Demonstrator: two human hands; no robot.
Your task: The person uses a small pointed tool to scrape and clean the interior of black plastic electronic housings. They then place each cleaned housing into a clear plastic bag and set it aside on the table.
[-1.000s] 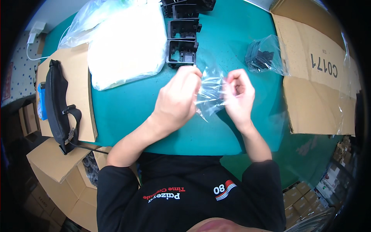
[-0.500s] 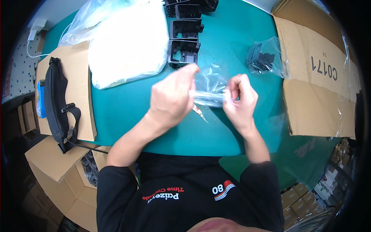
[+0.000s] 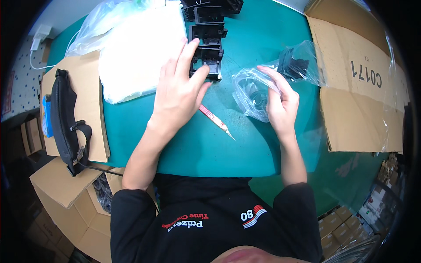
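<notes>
My left hand (image 3: pixel 177 87) is over the nearest end of a row of black plastic housings (image 3: pixel 208 31), thumb and fingers spread. Its fingertips overlap the closest housing (image 3: pixel 213 66); whether they touch it I cannot tell. With its mouth gaping, a clear plastic bag (image 3: pixel 250 94) hangs from my right hand (image 3: pixel 283 105), whose thumb and fingers are closed on the bag's right side. On the green table between my hands lies a slim, pointed red-and-white tool (image 3: pixel 215 119). Beyond my right hand is another clear bag with black parts (image 3: pixel 299 65) inside.
A stack of white plastic bags (image 3: pixel 140 52) covers the table's far left. Beside it, a black pouch with a strap (image 3: pixel 63 118) rests on cardboard (image 3: pixel 94 118). An open carton (image 3: pixel 359 105) stands at the right, another (image 3: pixel 66 184) below the table's left edge.
My left hand has let go of the clear bag and moved left and away from me to the housings. The bag, stretched between both hands before, now gapes in my right hand.
</notes>
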